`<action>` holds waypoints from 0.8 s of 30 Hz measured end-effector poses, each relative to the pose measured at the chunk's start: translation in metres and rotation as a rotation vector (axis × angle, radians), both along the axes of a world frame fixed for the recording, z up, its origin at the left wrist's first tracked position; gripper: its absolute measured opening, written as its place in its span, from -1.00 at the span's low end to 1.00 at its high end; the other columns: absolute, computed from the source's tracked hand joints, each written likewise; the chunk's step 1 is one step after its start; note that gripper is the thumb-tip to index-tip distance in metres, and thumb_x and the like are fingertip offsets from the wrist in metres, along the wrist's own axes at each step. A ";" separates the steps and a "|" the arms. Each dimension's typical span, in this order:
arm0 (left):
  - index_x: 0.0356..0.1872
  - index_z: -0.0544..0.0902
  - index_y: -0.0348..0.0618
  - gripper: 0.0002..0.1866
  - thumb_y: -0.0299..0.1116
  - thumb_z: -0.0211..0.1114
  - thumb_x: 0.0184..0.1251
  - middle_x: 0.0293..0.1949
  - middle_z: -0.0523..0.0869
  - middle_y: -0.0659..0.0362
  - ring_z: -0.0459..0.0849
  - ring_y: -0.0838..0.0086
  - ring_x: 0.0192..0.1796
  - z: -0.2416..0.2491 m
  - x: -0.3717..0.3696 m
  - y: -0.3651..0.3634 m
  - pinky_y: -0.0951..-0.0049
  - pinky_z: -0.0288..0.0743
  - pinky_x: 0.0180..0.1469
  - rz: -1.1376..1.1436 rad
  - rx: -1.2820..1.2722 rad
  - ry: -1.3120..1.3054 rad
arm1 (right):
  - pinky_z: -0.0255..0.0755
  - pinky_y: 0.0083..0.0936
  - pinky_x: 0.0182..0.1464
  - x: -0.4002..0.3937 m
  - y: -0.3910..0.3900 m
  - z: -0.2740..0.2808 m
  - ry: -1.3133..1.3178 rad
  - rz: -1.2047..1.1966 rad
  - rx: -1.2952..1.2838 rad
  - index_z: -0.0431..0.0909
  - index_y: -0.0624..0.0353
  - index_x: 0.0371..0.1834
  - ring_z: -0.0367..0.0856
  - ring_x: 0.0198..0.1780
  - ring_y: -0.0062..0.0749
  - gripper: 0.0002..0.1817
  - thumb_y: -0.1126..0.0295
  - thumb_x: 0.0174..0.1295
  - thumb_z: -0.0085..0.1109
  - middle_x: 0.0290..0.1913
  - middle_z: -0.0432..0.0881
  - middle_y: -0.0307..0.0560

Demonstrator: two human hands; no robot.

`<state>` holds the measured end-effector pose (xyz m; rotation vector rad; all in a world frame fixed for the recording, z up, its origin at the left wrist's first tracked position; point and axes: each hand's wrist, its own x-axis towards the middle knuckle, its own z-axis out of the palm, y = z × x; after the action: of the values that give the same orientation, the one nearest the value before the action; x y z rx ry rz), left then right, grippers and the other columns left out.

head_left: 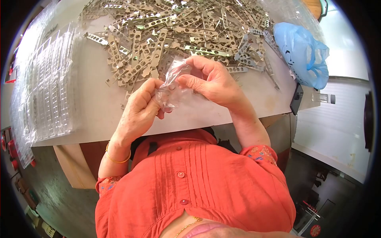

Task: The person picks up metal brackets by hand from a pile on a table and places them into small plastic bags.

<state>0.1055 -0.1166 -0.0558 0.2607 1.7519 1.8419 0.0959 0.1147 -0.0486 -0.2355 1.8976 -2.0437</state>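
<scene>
A crumpled clear plastic bag (173, 95) is held between my two hands above the table's front part. My left hand (141, 104) pinches its lower left side, fingers closed. The thumb and fingers of my right hand (212, 81) close on its upper right part. Whether anything is inside the bag I cannot tell. Just beyond my hands lies a large heap of flat metal brackets with round holes (158, 47), spread over the back of the table.
Stacked clear plastic trays (51, 87) stand at the table's left. On the right are a blue plastic bag (297, 51), a dark phone-like object (296, 99) and a small clear container (326, 98). The white table's front edge (99, 137) runs close to my body.
</scene>
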 end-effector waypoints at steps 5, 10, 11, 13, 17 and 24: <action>0.08 0.56 -0.26 -0.82 -0.47 0.07 0.63 -0.27 0.66 0.28 0.65 0.67 -0.28 0.008 -0.002 0.005 0.64 0.49 -0.29 -0.001 -0.073 0.009 | 0.59 -0.60 -0.14 0.001 -0.005 0.004 -0.054 -0.008 0.014 0.57 0.24 0.04 0.69 -0.14 -0.62 -0.81 0.40 0.48 0.23 -0.16 0.76 -0.18; 0.08 0.56 -0.27 -0.83 -0.47 0.12 0.60 -0.25 0.69 0.26 0.63 0.68 -0.29 0.005 -0.004 0.003 0.65 0.48 -0.29 0.028 -0.041 0.101 | 0.61 -0.54 -0.23 0.001 -0.001 0.008 -0.115 -0.027 0.068 0.57 0.24 -0.05 0.71 -0.26 -0.55 -0.83 0.35 0.51 0.19 -0.25 0.76 -0.11; 0.08 0.56 -0.27 -0.82 -0.47 0.14 0.60 -0.24 0.70 0.25 0.62 0.68 -0.30 0.006 -0.004 0.003 0.65 0.49 -0.29 0.057 -0.035 0.152 | 0.61 -0.54 -0.23 0.001 0.000 0.007 -0.118 -0.017 0.064 0.57 0.24 -0.05 0.71 -0.26 -0.55 -0.83 0.35 0.51 0.19 -0.25 0.76 -0.11; 0.04 0.57 -0.29 -0.85 -0.48 0.17 0.59 -0.26 0.70 0.26 0.61 0.70 -0.27 0.010 -0.006 0.000 0.63 0.52 -0.25 0.119 0.001 0.085 | 0.62 -0.53 -0.30 0.001 0.002 0.007 -0.150 -0.052 0.043 0.57 0.23 -0.05 0.72 -0.32 -0.52 -0.82 0.33 0.50 0.20 -0.29 0.76 -0.08; -0.09 0.60 -0.30 -0.93 -0.51 0.23 0.55 -0.28 0.70 0.25 0.61 0.69 -0.23 0.000 -0.014 -0.010 0.60 0.53 -0.18 0.129 0.043 0.020 | 0.61 -0.53 -0.35 0.002 0.006 0.004 -0.199 -0.008 -0.061 0.57 0.22 -0.04 0.72 -0.37 -0.50 -0.80 0.31 0.47 0.24 -0.32 0.75 -0.07; -0.17 0.55 -0.31 -0.97 -0.58 0.23 0.50 -0.33 0.70 0.20 0.66 0.62 -0.34 -0.007 -0.012 -0.016 0.58 0.57 -0.22 0.175 0.049 0.072 | 0.54 -0.59 -0.44 0.002 0.009 0.000 -0.243 -0.133 -0.166 0.56 0.19 -0.05 0.67 -0.52 -0.45 -0.82 0.32 0.46 0.24 -0.37 0.70 -0.07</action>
<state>0.0931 -0.1324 -0.0630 0.2013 1.8301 2.0242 0.0984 0.1240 -0.0485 0.0991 1.6390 -2.2055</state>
